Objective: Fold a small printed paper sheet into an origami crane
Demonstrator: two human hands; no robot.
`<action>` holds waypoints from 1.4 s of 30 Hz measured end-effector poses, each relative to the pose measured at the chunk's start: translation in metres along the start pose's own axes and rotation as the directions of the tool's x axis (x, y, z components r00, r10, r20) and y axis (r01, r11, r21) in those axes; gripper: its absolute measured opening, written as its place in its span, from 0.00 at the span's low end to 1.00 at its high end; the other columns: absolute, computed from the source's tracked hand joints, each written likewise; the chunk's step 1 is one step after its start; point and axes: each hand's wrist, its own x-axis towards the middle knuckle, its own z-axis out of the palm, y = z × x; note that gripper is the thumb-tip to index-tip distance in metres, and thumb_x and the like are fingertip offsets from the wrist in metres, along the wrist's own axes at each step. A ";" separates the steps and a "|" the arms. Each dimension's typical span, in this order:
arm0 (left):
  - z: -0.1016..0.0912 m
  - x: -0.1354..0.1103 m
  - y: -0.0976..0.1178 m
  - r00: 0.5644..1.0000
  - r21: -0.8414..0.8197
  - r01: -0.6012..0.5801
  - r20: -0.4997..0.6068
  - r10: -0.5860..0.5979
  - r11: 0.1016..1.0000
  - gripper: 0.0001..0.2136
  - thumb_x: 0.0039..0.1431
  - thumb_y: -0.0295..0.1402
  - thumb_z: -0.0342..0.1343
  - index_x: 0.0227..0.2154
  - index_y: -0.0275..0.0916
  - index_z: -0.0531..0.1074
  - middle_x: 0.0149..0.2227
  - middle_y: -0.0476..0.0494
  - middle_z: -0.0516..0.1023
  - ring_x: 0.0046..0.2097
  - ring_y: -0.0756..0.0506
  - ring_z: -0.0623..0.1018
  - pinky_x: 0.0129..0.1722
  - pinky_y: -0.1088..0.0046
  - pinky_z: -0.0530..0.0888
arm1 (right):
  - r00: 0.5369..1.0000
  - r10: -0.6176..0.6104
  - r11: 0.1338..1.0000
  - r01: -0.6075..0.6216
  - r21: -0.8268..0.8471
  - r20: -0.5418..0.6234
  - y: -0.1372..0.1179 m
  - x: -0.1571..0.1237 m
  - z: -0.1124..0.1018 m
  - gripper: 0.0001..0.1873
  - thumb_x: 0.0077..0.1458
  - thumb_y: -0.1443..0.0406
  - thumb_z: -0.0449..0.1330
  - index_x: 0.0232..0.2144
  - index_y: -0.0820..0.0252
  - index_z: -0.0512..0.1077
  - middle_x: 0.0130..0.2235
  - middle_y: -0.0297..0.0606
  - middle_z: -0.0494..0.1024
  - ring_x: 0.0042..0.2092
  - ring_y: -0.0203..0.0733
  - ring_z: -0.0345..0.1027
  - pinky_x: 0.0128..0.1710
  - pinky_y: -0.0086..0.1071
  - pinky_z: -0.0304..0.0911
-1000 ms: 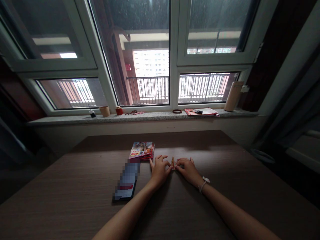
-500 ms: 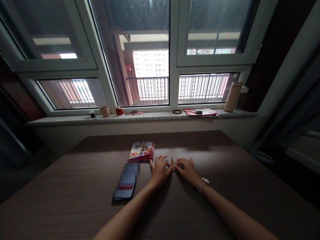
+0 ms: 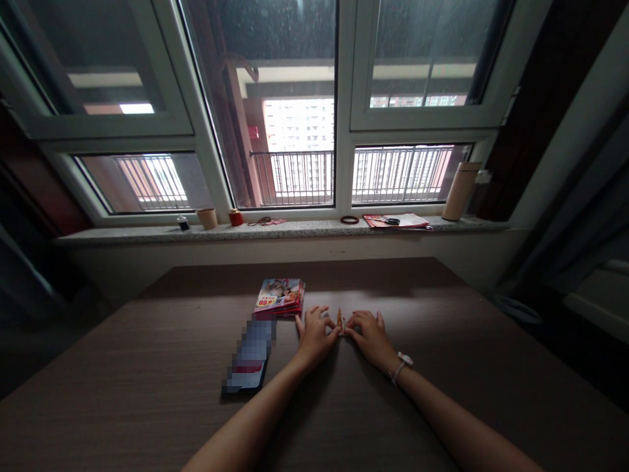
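Note:
A small piece of folded, colourful paper [image 3: 339, 320] stands on the brown table with a narrow point at its far end. My left hand [image 3: 314, 333] pinches its left side between thumb and index finger, the other fingers spread loosely. From the right, my right hand [image 3: 369, 335] closes thumb and index finger on the paper's right edge; a pale bracelet circles that wrist. Just beyond my left hand lies a stack of printed leaflets [image 3: 280, 295]. A phone [image 3: 249, 357], its screen partly pixelated, rests left of my left forearm.
The table [image 3: 147, 354] reaches towards a stone windowsill [image 3: 304, 228]. Along the sill stand a paper cup [image 3: 207, 218], a small red jar [image 3: 236, 217], a dark ring-shaped band [image 3: 349, 220], scissors [image 3: 392, 221] on red-and-white papers [image 3: 413, 221], and a tan flask [image 3: 460, 191].
Both hands stay almost in place around the folded paper. The whole view has shifted very slightly.

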 end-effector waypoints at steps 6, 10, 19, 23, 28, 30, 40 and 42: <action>0.001 0.001 -0.001 1.000 0.019 0.002 0.002 -0.002 1.000 0.05 0.55 0.36 0.58 0.28 0.43 0.76 0.59 0.46 0.67 0.64 0.38 0.57 0.59 0.36 0.43 | 0.999 0.030 0.998 -0.031 -0.057 -0.017 -0.008 0.000 -0.002 0.09 0.58 0.61 0.54 0.29 0.54 0.74 0.42 0.36 0.76 0.53 0.46 0.59 0.61 0.57 0.30; 0.002 0.001 -0.002 1.000 0.030 0.000 0.001 0.000 1.000 0.04 0.55 0.36 0.59 0.28 0.43 0.76 0.58 0.45 0.68 0.63 0.38 0.57 0.59 0.36 0.44 | 0.996 0.087 0.996 -0.087 -0.026 -0.013 -0.009 0.002 -0.001 0.10 0.57 0.61 0.55 0.27 0.54 0.74 0.40 0.36 0.77 0.52 0.48 0.59 0.60 0.58 0.32; -0.001 -0.002 0.001 1.000 0.056 -0.005 -0.009 0.005 0.998 0.03 0.55 0.36 0.59 0.31 0.44 0.75 0.60 0.45 0.64 0.63 0.37 0.57 0.59 0.35 0.43 | 0.992 0.126 0.992 -0.126 0.004 -0.026 -0.008 0.003 0.000 0.10 0.54 0.58 0.58 0.25 0.54 0.75 0.40 0.38 0.77 0.51 0.50 0.60 0.60 0.56 0.34; -0.003 -0.003 0.002 1.000 0.056 0.019 -0.008 -0.018 0.998 0.04 0.55 0.36 0.58 0.32 0.44 0.75 0.60 0.44 0.64 0.64 0.37 0.57 0.59 0.35 0.43 | 0.989 0.146 0.989 -0.146 0.002 -0.039 -0.008 0.004 0.001 0.11 0.53 0.57 0.58 0.24 0.54 0.75 0.40 0.37 0.77 0.51 0.50 0.61 0.60 0.54 0.34; -0.001 -0.002 0.002 0.999 0.055 0.037 -0.005 -0.036 0.998 0.05 0.55 0.37 0.59 0.33 0.44 0.75 0.61 0.44 0.64 0.64 0.37 0.56 0.60 0.36 0.42 | 0.986 0.157 0.988 -0.157 -0.002 -0.056 -0.007 0.004 0.003 0.12 0.54 0.56 0.57 0.25 0.53 0.76 0.39 0.37 0.77 0.50 0.49 0.62 0.61 0.52 0.35; -0.001 -0.002 0.001 0.999 0.047 0.035 -0.011 -0.035 0.998 0.05 0.55 0.37 0.59 0.32 0.44 0.75 0.61 0.44 0.63 0.64 0.37 0.55 0.60 0.36 0.42 | 0.987 0.152 0.988 -0.152 -0.005 -0.058 -0.007 0.004 0.003 0.13 0.55 0.57 0.56 0.25 0.54 0.75 0.39 0.37 0.77 0.50 0.49 0.63 0.61 0.52 0.34; -0.003 -0.001 0.003 0.998 0.032 0.061 0.020 -0.061 0.998 0.05 0.54 0.38 0.59 0.31 0.44 0.76 0.62 0.43 0.62 0.64 0.36 0.55 0.60 0.36 0.42 | 0.990 0.122 0.987 -0.129 -0.099 -0.074 -0.007 0.002 0.009 0.14 0.58 0.56 0.54 0.27 0.56 0.73 0.39 0.39 0.76 0.49 0.49 0.62 0.59 0.51 0.39; -0.004 -0.002 0.005 0.998 0.038 0.063 0.023 -0.064 0.997 0.05 0.55 0.37 0.58 0.33 0.44 0.75 0.62 0.43 0.63 0.64 0.37 0.55 0.60 0.36 0.42 | 0.991 0.106 0.984 -0.116 -0.132 -0.086 -0.006 0.001 0.011 0.14 0.59 0.56 0.53 0.29 0.56 0.72 0.40 0.40 0.75 0.49 0.49 0.61 0.59 0.51 0.39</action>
